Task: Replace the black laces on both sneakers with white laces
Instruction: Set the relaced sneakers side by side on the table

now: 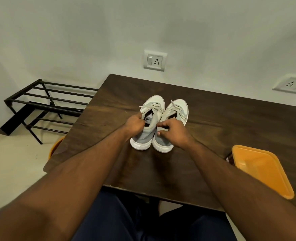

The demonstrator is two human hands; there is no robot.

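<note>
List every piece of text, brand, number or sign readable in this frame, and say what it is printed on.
Insole label of the left sneaker: dark print beside a small logo, partly hidden by the left hand; looks like "Vel...", too small and blurred to read for certain.
Right sneaker, wall sockets, orange lid: no text visible.
No numbers or signs elsewhere.

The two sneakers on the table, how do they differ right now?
The left sneaker is gripped at its collar by the left hand; the right sneaker has the right hand pinching at its opening. The left sneaker's insole label shows; the right sneaker's opening is hidden by the hand. Both are grey and white with pale laces, toes toward the wall, side by side.
</note>
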